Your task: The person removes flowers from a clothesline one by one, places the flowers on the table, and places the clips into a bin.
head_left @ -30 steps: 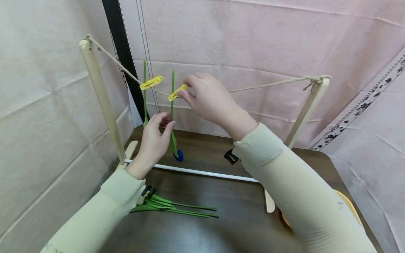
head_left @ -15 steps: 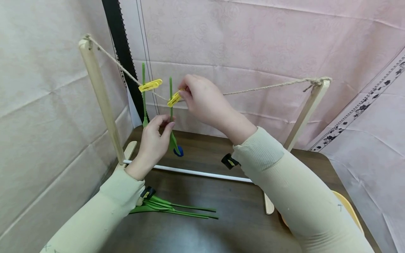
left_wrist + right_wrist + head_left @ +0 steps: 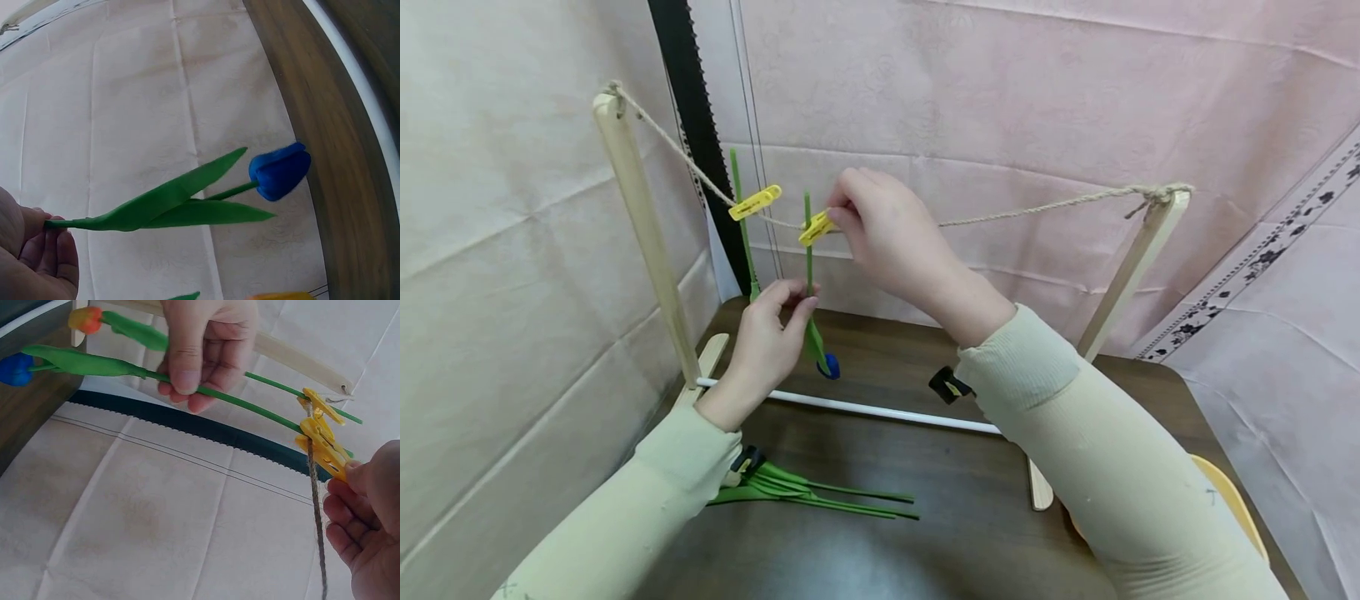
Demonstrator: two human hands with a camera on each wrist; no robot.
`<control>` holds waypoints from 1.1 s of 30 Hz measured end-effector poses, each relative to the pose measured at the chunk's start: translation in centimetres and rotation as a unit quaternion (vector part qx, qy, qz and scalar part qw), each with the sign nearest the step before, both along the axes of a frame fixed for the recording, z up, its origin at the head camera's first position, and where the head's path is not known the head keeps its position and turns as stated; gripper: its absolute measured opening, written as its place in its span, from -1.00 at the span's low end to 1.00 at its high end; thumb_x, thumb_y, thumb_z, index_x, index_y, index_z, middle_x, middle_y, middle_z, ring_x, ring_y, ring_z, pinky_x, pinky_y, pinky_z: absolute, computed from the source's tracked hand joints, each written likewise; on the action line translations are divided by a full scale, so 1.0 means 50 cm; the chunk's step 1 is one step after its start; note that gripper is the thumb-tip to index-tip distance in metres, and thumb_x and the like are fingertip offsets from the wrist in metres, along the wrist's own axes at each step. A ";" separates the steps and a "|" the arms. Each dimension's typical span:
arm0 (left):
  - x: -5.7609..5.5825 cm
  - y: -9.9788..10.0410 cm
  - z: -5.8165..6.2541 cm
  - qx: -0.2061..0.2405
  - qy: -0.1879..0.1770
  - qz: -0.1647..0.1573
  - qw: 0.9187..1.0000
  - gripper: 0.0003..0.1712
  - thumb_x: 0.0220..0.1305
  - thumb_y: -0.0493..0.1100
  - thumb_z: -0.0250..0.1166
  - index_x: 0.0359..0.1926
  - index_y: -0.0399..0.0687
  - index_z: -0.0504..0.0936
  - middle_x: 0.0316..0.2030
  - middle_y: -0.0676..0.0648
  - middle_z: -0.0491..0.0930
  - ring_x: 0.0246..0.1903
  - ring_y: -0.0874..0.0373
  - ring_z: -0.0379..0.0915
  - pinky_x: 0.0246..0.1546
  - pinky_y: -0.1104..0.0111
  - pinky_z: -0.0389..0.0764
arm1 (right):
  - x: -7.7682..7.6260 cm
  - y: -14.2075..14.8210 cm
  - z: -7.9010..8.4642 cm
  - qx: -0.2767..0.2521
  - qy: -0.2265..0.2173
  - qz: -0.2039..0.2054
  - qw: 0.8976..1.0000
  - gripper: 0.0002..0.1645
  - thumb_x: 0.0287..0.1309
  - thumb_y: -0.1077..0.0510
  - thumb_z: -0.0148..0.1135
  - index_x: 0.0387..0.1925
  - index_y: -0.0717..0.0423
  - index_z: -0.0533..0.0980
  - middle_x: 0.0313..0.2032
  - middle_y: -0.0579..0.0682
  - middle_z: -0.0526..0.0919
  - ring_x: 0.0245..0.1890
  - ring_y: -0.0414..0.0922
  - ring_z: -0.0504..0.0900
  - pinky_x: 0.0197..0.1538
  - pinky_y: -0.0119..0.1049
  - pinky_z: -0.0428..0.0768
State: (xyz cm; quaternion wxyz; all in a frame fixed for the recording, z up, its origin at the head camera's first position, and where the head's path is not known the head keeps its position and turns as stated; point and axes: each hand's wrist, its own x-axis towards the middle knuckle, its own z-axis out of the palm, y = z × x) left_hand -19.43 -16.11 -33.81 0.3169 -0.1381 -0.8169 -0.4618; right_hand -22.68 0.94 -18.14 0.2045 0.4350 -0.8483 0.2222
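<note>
In the head view my left hand [image 3: 766, 333] pinches the stem of an artificial blue tulip [image 3: 280, 172] between thumb and fingers. The flower hangs head down, its green leaves below my grip. My right hand [image 3: 891, 237] pinches the tail end of a yellow clothespin [image 3: 322, 447]. In the right wrist view the pin's jaws sit at the rope [image 3: 317, 519] and across the upper stem. Beside it, a second yellow clothespin [image 3: 756, 202] clips an orange-yellow tulip [image 3: 85, 320] to the same rope, also head down.
Two wooden posts [image 3: 643, 225] carry the sagging rope, joined low down by a white rod [image 3: 880, 410]. Several green-stemmed flowers [image 3: 805, 492] lie on the brown table [image 3: 925, 517], their heads hidden by my left sleeve. At the right, my sleeve partly covers a yellow-orange container [image 3: 1232, 492].
The blue tulip's stem top stands lower than a second ago, with less stem above the clothespin. The rope dipped slightly, then rose a little. Both hands keep their grips.
</note>
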 end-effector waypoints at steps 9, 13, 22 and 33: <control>0.009 0.002 -0.013 -0.011 -0.015 0.002 1.000 -0.88 0.35 -0.27 0.22 -0.13 -0.16 0.64 -0.20 -0.04 0.62 -0.26 0.17 0.48 -0.27 0.30 0.50 | 0.002 0.024 0.014 -0.040 -0.009 -0.012 0.999 -0.90 0.38 0.22 0.08 -0.19 0.18 0.48 -0.27 -0.03 0.54 -0.31 -0.15 0.43 -0.20 -0.34 0.41; 0.017 0.001 -0.018 -0.019 -0.030 0.001 0.999 -0.86 0.37 -0.25 0.21 -0.11 -0.13 0.64 -0.18 -0.01 0.61 -0.24 0.18 0.48 -0.28 0.31 0.50 | 0.004 0.041 0.009 -0.044 -0.008 -0.008 0.999 -0.94 0.36 0.23 0.11 -0.21 0.16 0.48 -0.28 -0.04 0.53 -0.30 -0.15 0.43 -0.18 -0.32 0.42; 0.032 -0.009 -0.031 -0.057 -0.015 0.000 0.998 -0.82 0.36 -0.25 0.22 -0.08 -0.12 0.68 -0.19 0.02 0.62 -0.27 0.19 0.48 -0.32 0.32 0.49 | 0.013 0.105 -0.004 -0.074 0.008 -0.002 0.997 -0.91 0.31 0.25 0.16 -0.20 0.21 0.52 -0.26 -0.01 0.60 -0.19 -0.14 0.54 -0.06 -0.25 0.46; 0.046 -0.024 -0.045 -0.137 -0.021 -0.027 0.990 -0.74 0.32 -0.29 0.26 0.01 -0.16 0.67 -0.15 0.02 0.59 -0.26 0.21 0.50 -0.33 0.30 0.53 | 0.030 0.213 -0.065 -0.040 0.051 -0.002 0.998 -0.87 0.22 0.31 0.26 -0.21 0.26 0.52 -0.31 0.04 0.58 -0.24 -0.01 0.52 -0.09 -0.16 0.42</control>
